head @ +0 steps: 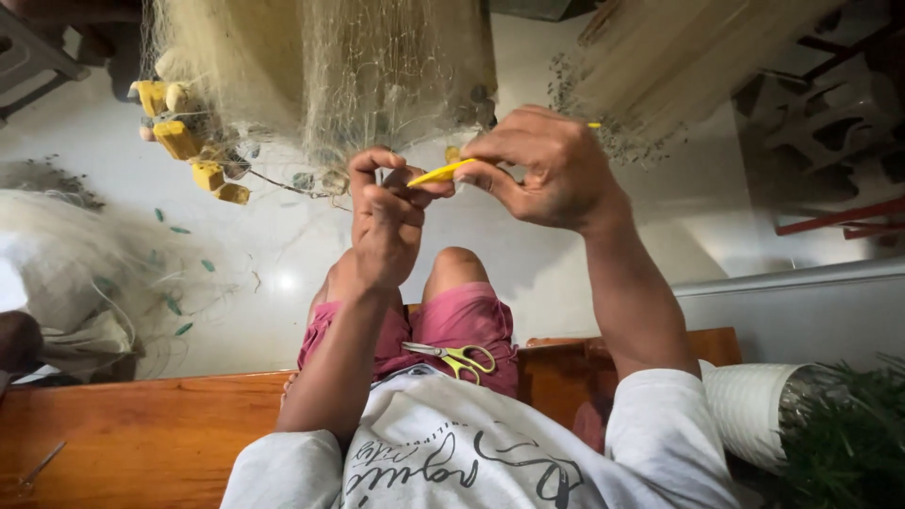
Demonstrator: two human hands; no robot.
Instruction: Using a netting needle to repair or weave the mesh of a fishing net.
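**Asker:** Fishing net of fine pale mesh (pixel 377 75), where does it hang, and how do your hands hold it?

**Me:** It hangs in front of me above my knees. My left hand (pixel 382 231) is pinched shut on a few strands of its lower edge. My right hand (pixel 551 170) is clenched on a slim yellow plastic netting needle (pixel 441 172), its tip meeting my left fingertips.

**Asker:** What could go wrong?

**Me:** I judge the pinched strands could slip free if my left grip loosens, undoing the knot in hand. The needle could snag neighbouring mesh, since the folds crowd close. The yellow-handled scissors (pixel 459 356) lie loose on my lap and could slide off onto the floor if I shift my legs.

**Asker:** Any packages, labels or signs?

**Me:** None that I can see. Yellow block floats (pixel 179 141) are strung along the net's edge at upper left. A second heap of net (pixel 85 273) lies on the pale floor at left. I sit on an orange-brown wooden bench (pixel 141 434).
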